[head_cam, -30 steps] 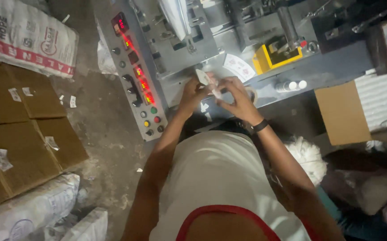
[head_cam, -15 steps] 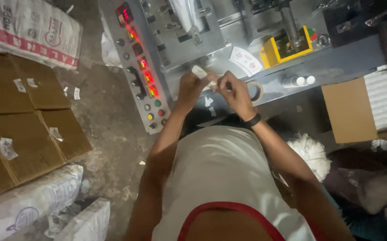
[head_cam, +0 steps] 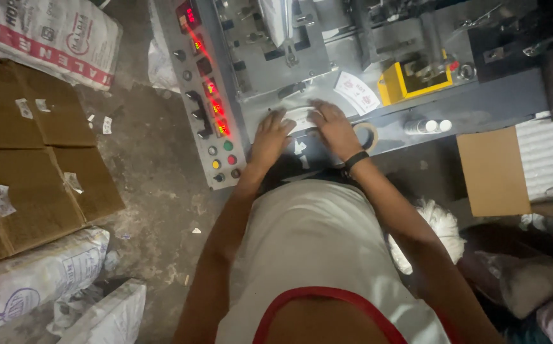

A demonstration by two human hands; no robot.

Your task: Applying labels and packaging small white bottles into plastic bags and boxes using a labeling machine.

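- Concrete floor point(head_cam: 155, 185) lies at the left, with flat brown cartons point(head_cam: 28, 165) and white sacks point(head_cam: 34, 280) on it.
- Grey machine point(head_cam: 289, 64) stands ahead, its control panel point(head_cam: 209, 108) lit by red displays.
- Left hand point(head_cam: 271, 135) and right hand point(head_cam: 334, 126) press flat, fingers spread, on a small white packet point(head_cam: 302, 119) on the bench point(head_cam: 480, 111).
- Tape roll point(head_cam: 367, 136) sits just beside the right hand.
- Yellow part point(head_cam: 410, 83) sits further right.

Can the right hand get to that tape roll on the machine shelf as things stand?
Probably yes. The right hand rests flat on the white pack on the machine's ledge, and the tape roll lies just beside its wrist on the same grey shelf, with nothing between them. It would have to let go of the pack first.
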